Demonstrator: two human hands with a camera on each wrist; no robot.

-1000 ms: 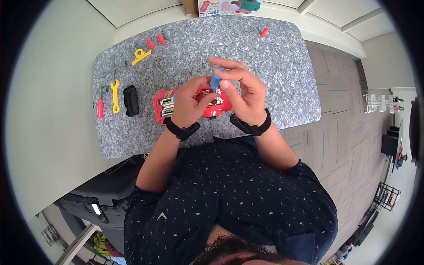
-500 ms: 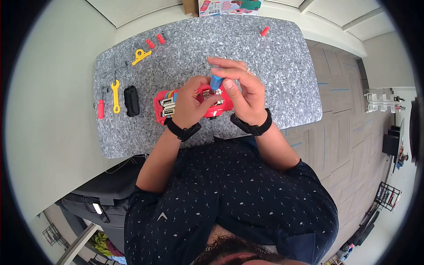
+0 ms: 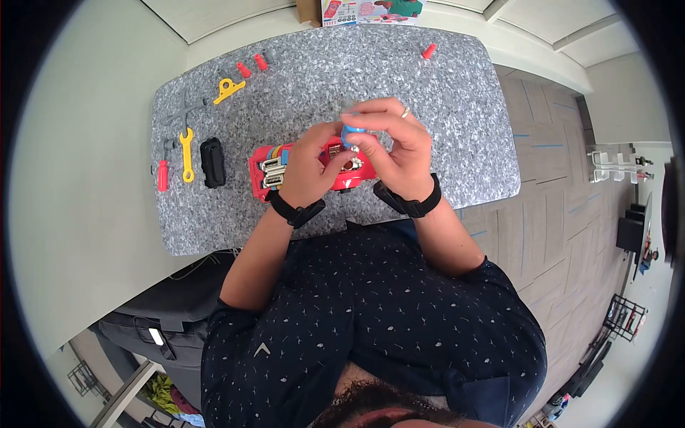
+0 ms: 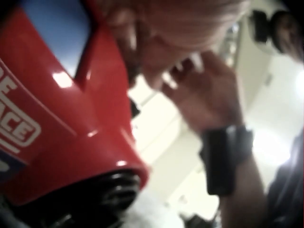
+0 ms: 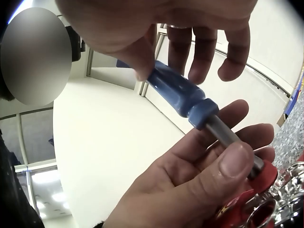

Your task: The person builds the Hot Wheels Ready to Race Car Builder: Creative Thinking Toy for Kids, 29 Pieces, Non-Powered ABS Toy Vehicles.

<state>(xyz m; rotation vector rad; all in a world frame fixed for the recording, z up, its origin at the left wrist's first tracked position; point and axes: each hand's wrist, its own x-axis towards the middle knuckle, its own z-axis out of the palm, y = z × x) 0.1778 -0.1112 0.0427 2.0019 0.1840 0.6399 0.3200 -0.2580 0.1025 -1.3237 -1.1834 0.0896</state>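
Note:
In the head view, my right hand (image 3: 405,153) pinches the blue handle of a screwdriver (image 5: 178,90) between thumb and fingers. Its metal shaft (image 5: 223,131) slants down to a red plastic piece (image 5: 265,177) by the chrome engine (image 5: 285,194) of a red toy car (image 3: 365,165). My left hand (image 3: 303,170) lies over the car's middle, with thumb and fingers around the lower shaft. The fingers cover part of the tip. Silver parts (image 3: 271,171) show in the car's open left end. Red bodywork (image 4: 95,133) fills much of the left wrist view.
On the table's left lie a black tray-like part (image 3: 212,162), a yellow wrench (image 3: 187,155), a red-handled tool (image 3: 163,175), a grey cross-shaped tool (image 3: 185,110) and a yellow part (image 3: 228,90). Red pieces (image 3: 261,63) sit farther back; another red piece (image 3: 429,51) stands back right.
My right hand has turned a little, its thumb and fingers shifting around the blue handle. The left hand and the car have stayed nearly in place.

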